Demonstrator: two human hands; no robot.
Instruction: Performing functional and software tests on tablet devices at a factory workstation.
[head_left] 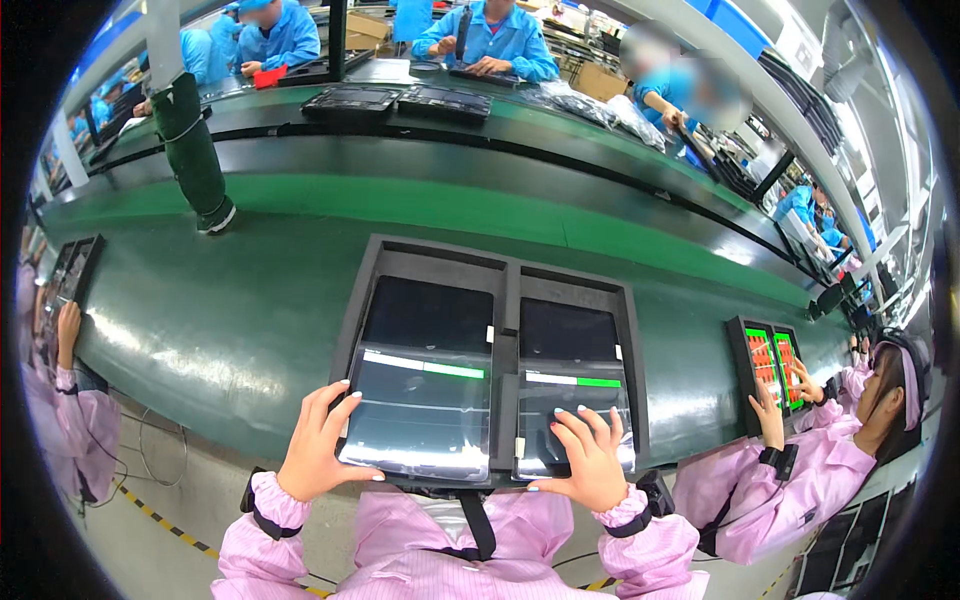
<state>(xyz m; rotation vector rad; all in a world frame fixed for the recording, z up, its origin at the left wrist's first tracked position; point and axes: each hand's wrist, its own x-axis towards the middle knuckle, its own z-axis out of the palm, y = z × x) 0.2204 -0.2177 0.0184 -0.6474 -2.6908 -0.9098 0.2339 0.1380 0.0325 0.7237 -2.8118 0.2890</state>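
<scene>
A dark grey two-compartment tray (510, 268) lies on the green bench in front of me. In each compartment rests a flat, glossy black screen panel: the left panel (425, 320) and the right panel (568, 335), both with small white tabs and bright reflections. My left hand (318, 448) is open at the near left corner, its fingers along the tray's left rim and its thumb by the near edge of the left panel. My right hand (590, 455) is open, fingers spread over the near part of the right panel, thumb near the tray's front edge.
The green bench (270, 270) runs left and right. A green-wrapped post (195, 155) stands at the far left. At right, a co-worker in pink (800, 480) handles another tray (742, 350); another works at left. Across the bench, people in blue sit near black trays (445, 100).
</scene>
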